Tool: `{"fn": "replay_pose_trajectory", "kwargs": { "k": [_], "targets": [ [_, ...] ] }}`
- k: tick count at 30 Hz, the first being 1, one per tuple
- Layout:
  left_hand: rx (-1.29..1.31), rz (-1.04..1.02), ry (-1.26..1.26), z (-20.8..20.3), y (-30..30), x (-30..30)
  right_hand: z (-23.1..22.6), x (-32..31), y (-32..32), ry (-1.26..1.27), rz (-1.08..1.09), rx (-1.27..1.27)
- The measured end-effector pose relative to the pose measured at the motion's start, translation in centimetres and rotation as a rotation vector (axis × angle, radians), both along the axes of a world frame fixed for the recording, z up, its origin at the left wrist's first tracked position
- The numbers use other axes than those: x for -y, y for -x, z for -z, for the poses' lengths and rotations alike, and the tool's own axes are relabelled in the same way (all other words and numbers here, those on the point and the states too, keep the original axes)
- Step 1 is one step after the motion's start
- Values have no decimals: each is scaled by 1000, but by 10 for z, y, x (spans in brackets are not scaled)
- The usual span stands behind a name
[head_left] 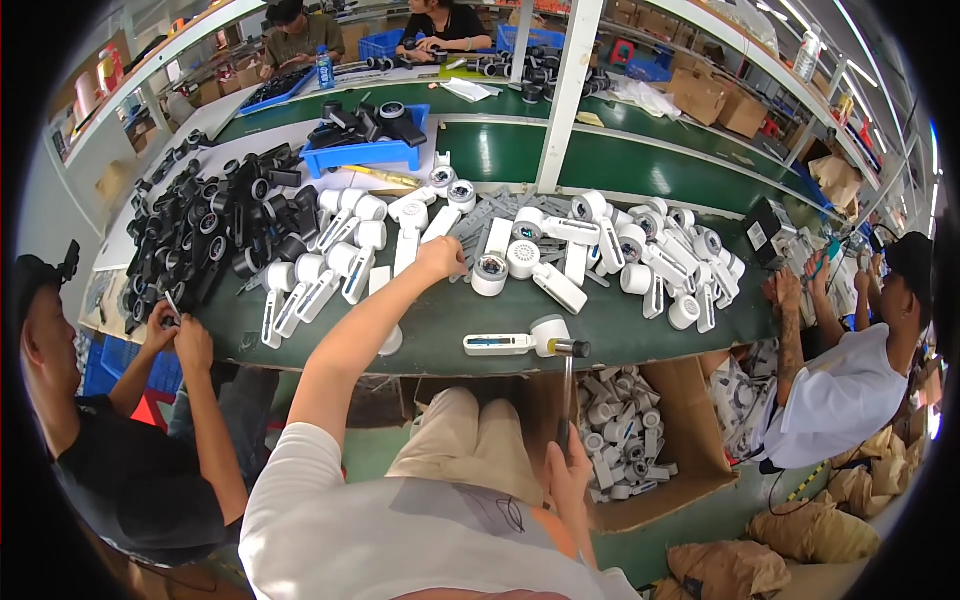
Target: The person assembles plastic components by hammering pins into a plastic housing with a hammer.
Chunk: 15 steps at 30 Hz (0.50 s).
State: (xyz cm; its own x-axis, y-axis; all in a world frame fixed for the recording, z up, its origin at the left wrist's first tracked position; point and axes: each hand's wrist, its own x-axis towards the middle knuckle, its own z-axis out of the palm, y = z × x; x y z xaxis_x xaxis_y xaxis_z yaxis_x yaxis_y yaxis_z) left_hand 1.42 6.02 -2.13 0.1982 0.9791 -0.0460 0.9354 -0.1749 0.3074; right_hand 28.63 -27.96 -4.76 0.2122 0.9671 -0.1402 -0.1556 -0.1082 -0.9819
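My left hand (pixel 442 258) reaches over the bench with its fingers curled together at the edge of a pile of thin grey plastic strips (pixel 487 212). What it pinches, if anything, is too small to make out. Low on the right, my right hand (pixel 568 472) is wrapped around the dark grip of a hammer (pixel 568 385), whose head is raised. Right by the hammer head, a white device with a round head and flat handle (pixel 500 344) lies on its side near the bench's front edge. Similar white devices (pixel 572 228) are heaped on both sides of the strips.
Many black devices (pixel 205 220) cover the bench's left side, near a blue bin (pixel 362 155). Below the front edge stands a cardboard box (pixel 690 425) holding more white devices. A white post (pixel 566 95) rises behind the heap. Co-workers sit left, right and across.
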Motion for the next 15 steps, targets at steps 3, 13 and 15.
{"fn": "replay_pose_trajectory", "kwargs": {
  "k": [3,13,15],
  "targets": [
    [-196,-62,27,-7,-7,6,-1,1,0,6,-5,13],
    [354,-50,-196,-43,13,78,1,6,0,-24,-42,32],
    [911,-115,-39,-48,-1,107,2,9,0,-32,-38,43]
  ]
}}
